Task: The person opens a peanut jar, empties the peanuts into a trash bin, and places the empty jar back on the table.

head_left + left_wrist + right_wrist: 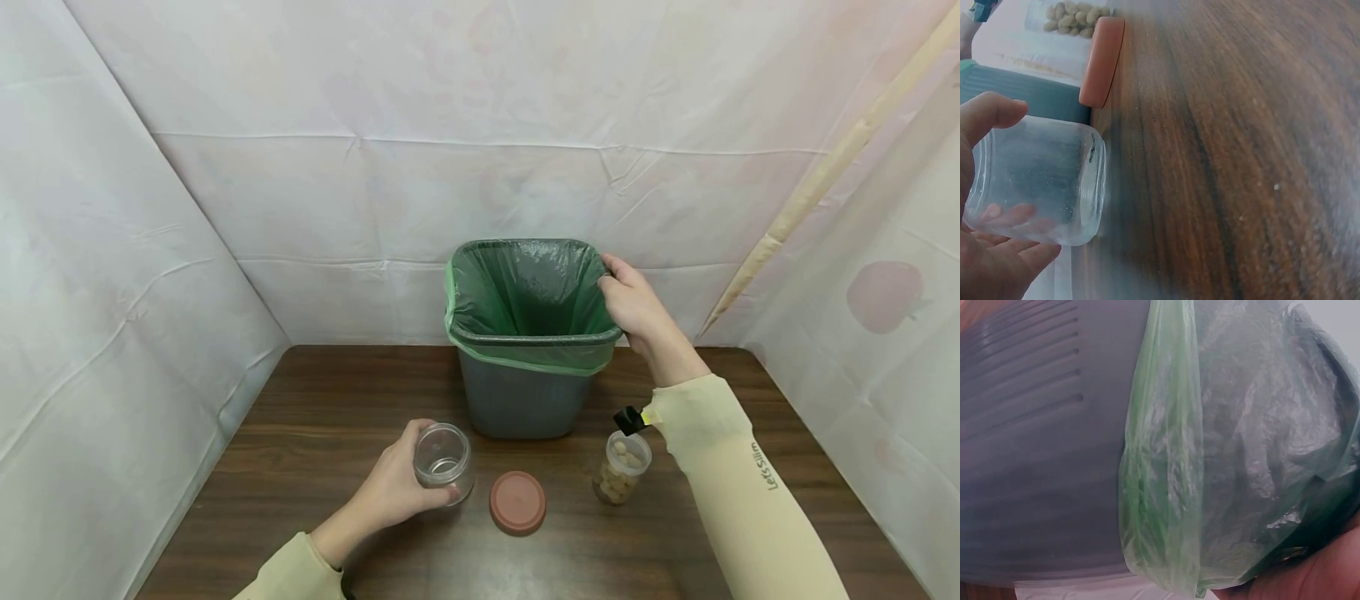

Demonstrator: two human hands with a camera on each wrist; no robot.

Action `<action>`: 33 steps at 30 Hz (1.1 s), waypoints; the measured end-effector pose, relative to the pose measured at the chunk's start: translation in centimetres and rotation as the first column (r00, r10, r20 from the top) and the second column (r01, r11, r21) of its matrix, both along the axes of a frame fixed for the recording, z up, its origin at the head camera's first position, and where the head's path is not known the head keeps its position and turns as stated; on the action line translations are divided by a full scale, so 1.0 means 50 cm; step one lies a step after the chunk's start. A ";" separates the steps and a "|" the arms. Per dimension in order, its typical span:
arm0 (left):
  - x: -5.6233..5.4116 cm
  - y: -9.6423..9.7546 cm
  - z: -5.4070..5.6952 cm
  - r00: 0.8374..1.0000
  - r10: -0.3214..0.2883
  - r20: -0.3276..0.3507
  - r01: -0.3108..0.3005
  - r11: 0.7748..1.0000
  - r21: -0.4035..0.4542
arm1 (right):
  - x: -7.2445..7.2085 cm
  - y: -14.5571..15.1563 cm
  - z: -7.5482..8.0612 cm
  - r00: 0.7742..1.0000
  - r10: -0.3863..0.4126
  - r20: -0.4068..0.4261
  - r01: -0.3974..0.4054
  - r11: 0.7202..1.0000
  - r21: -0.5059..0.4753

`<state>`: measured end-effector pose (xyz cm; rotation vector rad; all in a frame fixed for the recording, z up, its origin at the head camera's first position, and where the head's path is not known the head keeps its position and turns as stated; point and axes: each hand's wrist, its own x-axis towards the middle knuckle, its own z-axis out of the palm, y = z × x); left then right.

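In the head view my left hand point(401, 479) grips a clear, empty jar point(444, 457) without a lid. The left wrist view has my thumb on one side of this jar point(1041, 181) and the fingers on the other, its base at or just above the table. My right hand point(637, 304) holds the right rim of a grey trash bin point(517, 396), thumb and fingers around the edge. A green bag point(525, 354) lines the bin and folds over its rim. Up close in the right wrist view, the bag point(1166, 462) hangs down outside the bin wall point(1041, 481).
A reddish-brown round lid point(517, 502) lies on the wooden table point(352, 383) right of the jar. Farther right stands a clear container point(622, 471) of small pale-brown pieces, below my right forearm. Whitish cloth walls point(390, 200) enclose the back and sides.
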<state>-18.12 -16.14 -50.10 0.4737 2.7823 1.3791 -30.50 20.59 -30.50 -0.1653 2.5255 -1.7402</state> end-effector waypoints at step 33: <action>-0.001 -0.010 0.010 0.999 -0.040 0.012 0.040 0.998 -0.041 | 0.001 0.004 0.000 0.999 -0.011 0.041 0.014 0.998 -0.058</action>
